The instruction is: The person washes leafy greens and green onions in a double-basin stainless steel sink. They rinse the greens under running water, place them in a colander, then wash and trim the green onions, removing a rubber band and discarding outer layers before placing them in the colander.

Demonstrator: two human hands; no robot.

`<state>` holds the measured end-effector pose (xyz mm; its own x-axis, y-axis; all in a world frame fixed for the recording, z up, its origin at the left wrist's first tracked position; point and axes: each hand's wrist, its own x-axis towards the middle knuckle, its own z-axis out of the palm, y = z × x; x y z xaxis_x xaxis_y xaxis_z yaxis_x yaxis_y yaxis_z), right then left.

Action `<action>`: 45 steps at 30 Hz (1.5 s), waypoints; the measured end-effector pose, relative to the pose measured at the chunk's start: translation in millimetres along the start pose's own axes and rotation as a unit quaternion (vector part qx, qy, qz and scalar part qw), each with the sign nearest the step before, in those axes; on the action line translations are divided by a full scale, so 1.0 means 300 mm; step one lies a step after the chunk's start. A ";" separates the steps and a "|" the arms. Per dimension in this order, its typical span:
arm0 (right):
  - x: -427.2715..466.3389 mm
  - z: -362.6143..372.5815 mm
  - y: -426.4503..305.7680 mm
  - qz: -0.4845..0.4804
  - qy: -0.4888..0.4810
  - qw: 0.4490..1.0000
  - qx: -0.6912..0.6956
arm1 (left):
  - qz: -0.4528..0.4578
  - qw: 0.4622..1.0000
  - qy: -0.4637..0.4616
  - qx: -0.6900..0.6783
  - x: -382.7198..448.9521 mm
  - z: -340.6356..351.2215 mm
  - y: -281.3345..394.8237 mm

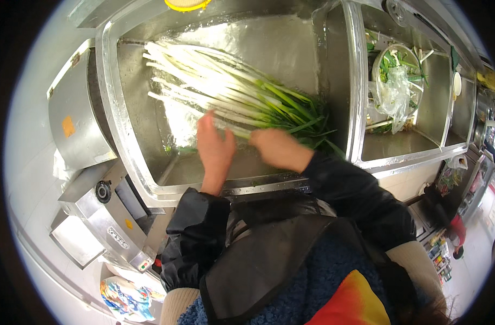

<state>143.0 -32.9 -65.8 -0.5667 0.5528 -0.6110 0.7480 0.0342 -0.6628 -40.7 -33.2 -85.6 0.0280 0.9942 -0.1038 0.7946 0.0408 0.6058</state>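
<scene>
Several long green onions (pixel 231 85) lie side by side in a large stainless steel sink (pixel 146 162) wet with water, their white ends to the left and green leaves to the right. My left hand (pixel 216 148) is over the near edge of the bunch by the white stalks, fingers spread; whether it touches a stalk is unclear. To its right, my right hand (pixel 280 149) is blurred and closed around the nearest onion, where white turns to green. Black sleeve covers are on both forearms.
A second sink basin (pixel 430 93) to the right holds a round colander (pixel 397 50) with onion trimmings and a clear plastic bag (pixel 395 91). A yellow-rimmed item (pixel 186 5) is at the far rim. A metal machine (pixel 105 227) stands at left; another person (pixel 456 227) is at far right.
</scene>
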 end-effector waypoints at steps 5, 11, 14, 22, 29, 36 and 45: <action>0.056 -0.119 0.383 0.103 0.284 0.943 -0.143 | 0.327 0.905 -0.263 0.066 0.022 0.142 0.112; 0.134 -0.106 0.439 0.134 0.056 0.984 -0.103 | 0.175 0.839 -0.457 0.237 0.036 0.212 0.008; 0.101 -0.225 0.471 0.127 0.070 0.978 -0.147 | 0.278 0.876 -0.348 0.185 0.040 0.193 -0.018; -0.037 -0.371 0.388 0.114 0.253 0.902 -0.331 | 0.183 0.894 -0.292 0.287 0.110 0.133 -0.064; 0.010 0.106 0.177 0.253 0.039 0.913 -0.317 | 0.169 0.882 -0.312 0.308 0.164 0.200 -0.027; 0.072 0.159 0.126 0.165 0.013 0.925 -0.342 | 0.274 0.925 -0.185 0.188 0.106 0.141 0.108; 0.083 -0.258 0.361 0.160 0.247 0.936 -0.194 | 0.196 0.878 -0.382 0.212 0.011 0.104 -0.087</action>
<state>236.7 49.1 -119.2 -0.1357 0.9009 -0.4123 0.9754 0.0485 -0.2149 -42.4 -34.2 -126.3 0.6194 0.5595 -0.5507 0.7831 -0.4911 0.3817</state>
